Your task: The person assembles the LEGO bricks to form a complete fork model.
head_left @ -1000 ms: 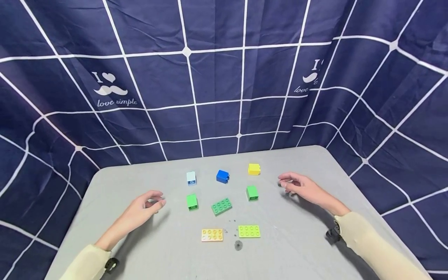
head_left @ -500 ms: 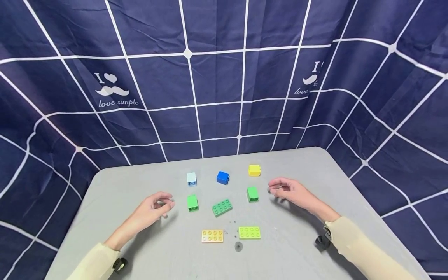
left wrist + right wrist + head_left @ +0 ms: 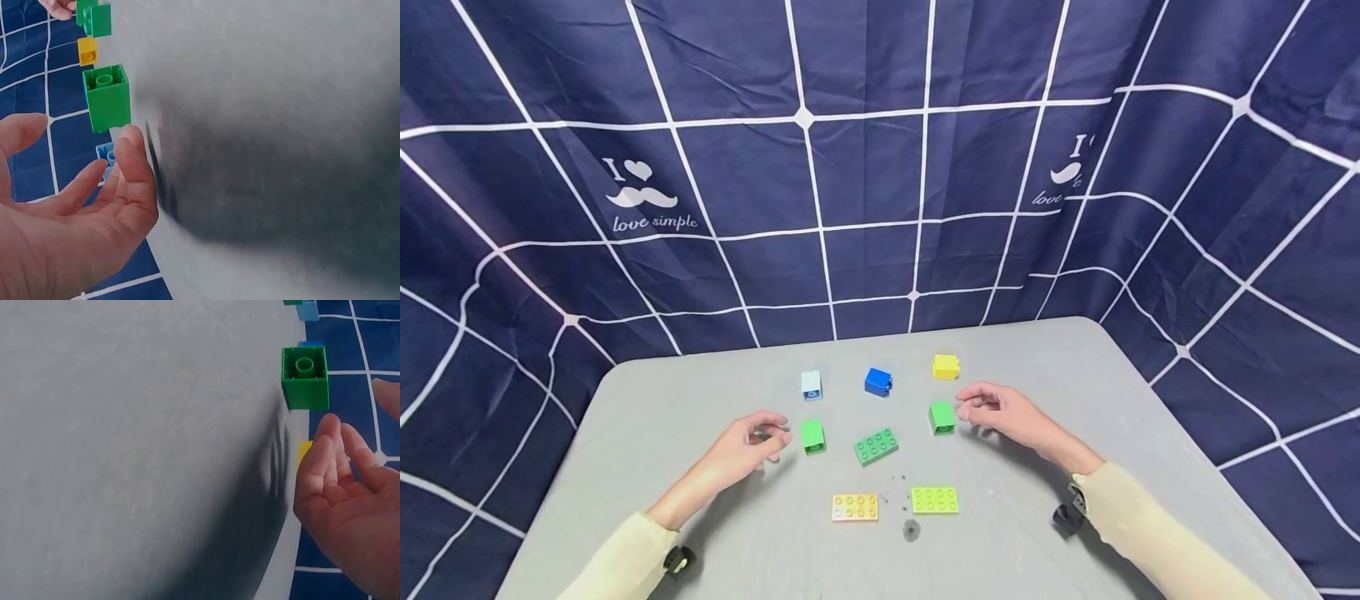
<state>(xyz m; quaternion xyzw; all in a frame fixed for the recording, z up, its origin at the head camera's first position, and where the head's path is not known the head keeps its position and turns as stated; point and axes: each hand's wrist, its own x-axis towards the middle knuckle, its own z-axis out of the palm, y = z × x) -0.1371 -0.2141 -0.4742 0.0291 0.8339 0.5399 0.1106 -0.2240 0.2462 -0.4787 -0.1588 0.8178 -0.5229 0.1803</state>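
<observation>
Left hand (image 3: 741, 450): relaxed, loosely curved, just beside left green brick (image 3: 812, 436)
Right hand (image 3: 1015, 419): likewise relaxed, just beside right green brick (image 3: 942, 417)
Middle gap: holding dark-green brick (image 3: 876, 447), room either side
Table (image 3: 1000, 537): edged well beyond both

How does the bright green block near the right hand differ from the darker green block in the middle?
The bright green block lies on its side, hollow underside showing; the darker green block sits studs up. The bright green block looks shorter and boxier; the darker green block looks longer. Both are green and rest on the grey table.
</observation>
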